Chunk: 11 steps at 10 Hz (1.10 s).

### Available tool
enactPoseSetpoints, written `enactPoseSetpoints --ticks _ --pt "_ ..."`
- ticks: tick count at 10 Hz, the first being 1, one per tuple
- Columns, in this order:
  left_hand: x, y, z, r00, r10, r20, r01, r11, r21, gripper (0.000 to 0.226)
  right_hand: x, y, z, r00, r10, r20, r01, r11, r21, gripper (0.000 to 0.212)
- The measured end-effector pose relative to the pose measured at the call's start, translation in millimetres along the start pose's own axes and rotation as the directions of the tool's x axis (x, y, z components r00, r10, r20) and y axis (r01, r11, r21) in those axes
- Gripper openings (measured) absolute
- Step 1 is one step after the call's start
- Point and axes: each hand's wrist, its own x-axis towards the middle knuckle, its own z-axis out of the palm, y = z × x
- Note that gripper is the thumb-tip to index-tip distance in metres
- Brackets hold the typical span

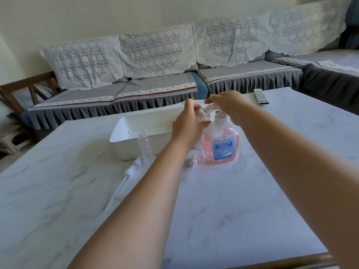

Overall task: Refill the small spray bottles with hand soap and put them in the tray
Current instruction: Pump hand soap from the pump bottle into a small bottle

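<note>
My left hand (187, 126) gripped a small clear spray bottle (202, 115) at the pump spout; my right hand (227, 105) pressed the pump head of the pink hand soap bottle (221, 144). The small bottle looked light, thin-walled and likely slippery, best held around the body. A second, uncapped bottle (144, 147) stood on the surface (242, 200) beside the white tray (124, 129).

Open tabletop (223, 200) before soap bottle (221, 144)

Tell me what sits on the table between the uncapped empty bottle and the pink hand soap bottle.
The head view shows the person's left forearm crossing that stretch between the empty bottle and the soap bottle. A loose spray cap lies on the table by the soap bottle.
</note>
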Motion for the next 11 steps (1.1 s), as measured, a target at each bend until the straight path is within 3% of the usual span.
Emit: enactPoseSetpoints --ticks 1,2,3,6,8,9,10,11 --pt "0.7 -0.6 0.7 1.0 -0.002 -0.006 0.002 1.0 -0.013 0.041 2.6 -3.8 -4.2 0.999 -0.019 0.026 0.018 0.998 0.067 0.032" --pt "1.3 -1.1 0.8 1.0 0.006 -0.014 -0.006 1.0 -0.016 0.041 7.6 -1.9 -4.0 0.996 -0.045 0.074 0.054 0.99 -0.129 0.04" --pt "0.5 -1.8 2.0 1.0 0.016 -0.012 -0.016 1.0 -0.014 0.041 4.5 5.0 3.0 0.998 -0.046 0.041 0.04 0.989 0.143 0.031" --pt "-1.8 -9.1 7.9 1.0 -0.001 -0.002 0.001 1.0 0.017 0.044 1.7 12.9 14.0 0.999 0.023 0.033 -0.025 0.998 0.062 0.035" --pt "3.2 -0.9 4.8 0.999 0.01 -0.04 -0.012 0.999 -0.044 0.041 5.9 -0.5 2.9 0.998 0.06 0.036 -0.061 0.997 0.042 0.026" --pt "2.7 0.4 6.1 0.999 0.004 -0.05 -0.007 0.999 -0.05 0.041 11.3 -0.2 1.9 0.993 0.114 0.017 -0.115 0.973 0.2 0.037" --pt "0.7 0.4 6.3 0.998 0.008 -0.056 -0.011 0.998 -0.058 0.041 10.4 4.7 0.5 0.997 0.073 0.014 -0.074 0.988 0.136 0.022" --pt "0.5 0.2 5.1 0.998 0.009 -0.058 -0.012 0.999 -0.05 0.041 9.3 6.7 2.7 0.998 0.053 -0.019 -0.053 0.998 -0.021 0.044"
